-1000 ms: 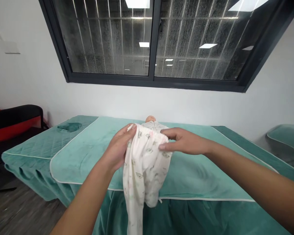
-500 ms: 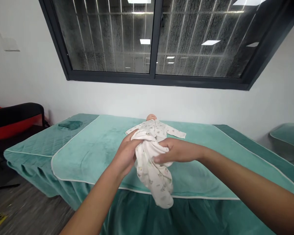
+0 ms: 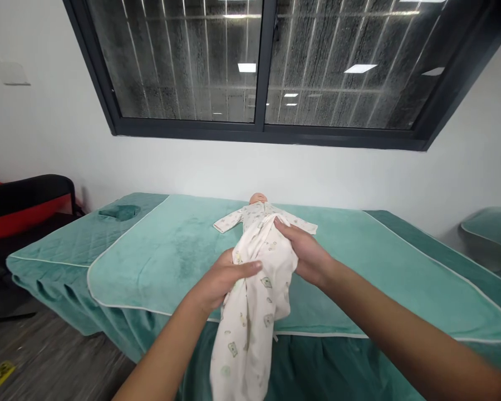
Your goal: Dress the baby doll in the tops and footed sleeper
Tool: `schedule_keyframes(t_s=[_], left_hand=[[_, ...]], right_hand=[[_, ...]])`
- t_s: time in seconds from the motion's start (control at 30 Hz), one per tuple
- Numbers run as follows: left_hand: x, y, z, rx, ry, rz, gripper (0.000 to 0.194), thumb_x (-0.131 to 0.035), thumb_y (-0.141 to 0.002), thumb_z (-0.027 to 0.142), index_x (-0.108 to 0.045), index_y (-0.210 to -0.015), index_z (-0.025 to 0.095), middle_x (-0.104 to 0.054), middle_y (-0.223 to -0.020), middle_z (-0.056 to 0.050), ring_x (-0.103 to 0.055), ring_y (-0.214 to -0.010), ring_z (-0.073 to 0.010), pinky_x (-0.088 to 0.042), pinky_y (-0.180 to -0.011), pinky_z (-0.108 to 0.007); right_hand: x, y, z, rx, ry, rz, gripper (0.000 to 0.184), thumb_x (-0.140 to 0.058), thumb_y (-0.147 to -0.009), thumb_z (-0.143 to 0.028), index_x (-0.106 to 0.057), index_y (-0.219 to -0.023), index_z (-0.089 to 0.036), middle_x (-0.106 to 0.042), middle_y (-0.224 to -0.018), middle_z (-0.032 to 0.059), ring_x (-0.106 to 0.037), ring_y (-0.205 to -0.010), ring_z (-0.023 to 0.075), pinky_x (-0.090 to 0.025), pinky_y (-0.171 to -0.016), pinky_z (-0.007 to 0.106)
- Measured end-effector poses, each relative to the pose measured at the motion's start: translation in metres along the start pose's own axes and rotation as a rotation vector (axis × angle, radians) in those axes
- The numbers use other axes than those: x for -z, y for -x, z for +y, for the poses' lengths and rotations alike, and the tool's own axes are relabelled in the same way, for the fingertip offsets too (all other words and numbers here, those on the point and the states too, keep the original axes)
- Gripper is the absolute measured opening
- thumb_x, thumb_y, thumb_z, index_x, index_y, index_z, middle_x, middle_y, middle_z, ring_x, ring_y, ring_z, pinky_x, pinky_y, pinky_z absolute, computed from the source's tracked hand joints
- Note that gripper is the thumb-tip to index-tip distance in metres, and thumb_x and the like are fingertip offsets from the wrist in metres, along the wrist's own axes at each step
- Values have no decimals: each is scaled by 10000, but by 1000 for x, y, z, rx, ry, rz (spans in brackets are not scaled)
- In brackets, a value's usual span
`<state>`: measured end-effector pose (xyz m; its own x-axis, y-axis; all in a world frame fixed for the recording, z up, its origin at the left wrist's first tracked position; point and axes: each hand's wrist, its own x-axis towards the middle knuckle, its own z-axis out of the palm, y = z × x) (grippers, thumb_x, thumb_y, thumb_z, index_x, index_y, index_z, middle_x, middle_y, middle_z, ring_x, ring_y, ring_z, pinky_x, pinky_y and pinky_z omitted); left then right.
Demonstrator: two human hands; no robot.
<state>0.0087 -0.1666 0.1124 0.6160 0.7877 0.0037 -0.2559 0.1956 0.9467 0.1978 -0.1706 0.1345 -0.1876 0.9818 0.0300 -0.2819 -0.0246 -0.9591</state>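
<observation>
At the lower centre, the garment (image 3: 249,317) is looking like matt, wrinkled cloth; in the middle, the cover (image 3: 158,250) is showing velvety pile; above, the window glass (image 3: 179,69) is gleaming, streaked.

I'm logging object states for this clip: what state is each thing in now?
Printed garment: bunched at the top, hanging below.
Left hand: closed on the garment, thumb in front.
Right hand: gripping the garment's upper part.
Doll: lying down, partly hidden.
Printed top: sleeves spread outward.
Light green cover: spread over the bed.
Window: appears shut.
</observation>
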Motion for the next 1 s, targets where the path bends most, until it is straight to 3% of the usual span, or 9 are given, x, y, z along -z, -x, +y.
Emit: schedule_keyframes(t_s=[0.07, 0.23, 0.3, 0.4, 0.53, 0.6, 0.73, 0.83, 1.0], left_hand=[[2, -4, -8, -67, 151, 125, 526, -795, -703, 325, -640, -1169, 138, -742, -983, -114, -708, -875, -267, -545, -803, -349], [10, -11, -28, -70, 273, 286, 381, -787, -705, 330, -679, -1007, 125, -740, -778, -82, -715, -723, -248, -561, -752, -350], [13, -11, -37, -28, 268, 277, 394, -776, -723, 342, -680, -1039, 127, -741, -787, -85, -712, -719, -242, -556, -748, -348], [18, -8, -51, 63, 216, 215, 468, -779, -723, 353, -671, -1121, 133, -748, -903, -104, -707, -792, -246, -539, -768, -342], [25, -3, -66, 247, 18, -62, 487, -840, -642, 298, -705, -1068, 104, -741, -960, -106, -682, -874, -250, -508, -792, -312], [29, -4, -75, 253, 31, -108, 501, -842, -629, 278, -698, -1080, 113, -736, -972, -102, -674, -901, -257, -501, -821, -325], [36, -11, -106, 113, 155, 226, 447, -811, -638, 268, -665, -1048, 167, -723, -945, -63, -664, -883, -232, -494, -829, -318], [38, -21, -128, 80, 4, 364, 284, -771, -664, 268, -649, -904, 175, -698, -847, -23, -633, -825, -195, -477, -784, -280], [25, -52, -129, -33, -397, 360, 155, -618, -803, 328, -593, -841, 179, -652, -824, -19, -591, -807, -189, -449, -756, -283]], right_hand=[[0, 5, 12, -41, 8, -63, 492, -568, -867, -568, -637, -1187, -201, -713, -926, 70, -667, -824, 221, -529, -765, 354], [6, 16, 45, -168, 351, -454, 462, -750, -742, -471, -698, -1107, -192, -720, -992, 55, -653, -954, 255, -507, -869, 406], [10, 15, 57, -141, 307, -378, 454, -738, -756, -469, -692, -1119, -200, -715, -1030, 55, -646, -986, 254, -496, -892, 411], [18, 11, 69, -55, 80, -139, 465, -673, -811, -514, -670, -1145, -189, -710, -1070, 82, -655, -966, 241, -486, -913, 404], [27, 11, 87, -119, -106, 38, 516, -636, -812, -579, -658, -1143, -184, -721, -1003, 95, -666, -903, 250, -514, -844, 389], [30, 17, 101, -171, -123, 76, 533, -586, -831, -608, -636, -1186, -212, -718, -995, 85, -665, -893, 257, -523, -808, 392], [38, 35, 140, -187, -25, -77, 488, -655, -787, -575, -678, -1115, -213, -710, -945, 72, -650, -891, 269, -507, -809, 401], [50, 42, 163, -249, 87, -195, 394, -704, -762, -516, -708, -997, -200, -699, -907, 63, -635, -860, 267, -492, -803, 414], [83, 25, 171, -8, 327, 274, 294, -596, -851, -473, -661, -984, -219, -683, -932, 44, -593, -900, 249, -462, -804, 375]])
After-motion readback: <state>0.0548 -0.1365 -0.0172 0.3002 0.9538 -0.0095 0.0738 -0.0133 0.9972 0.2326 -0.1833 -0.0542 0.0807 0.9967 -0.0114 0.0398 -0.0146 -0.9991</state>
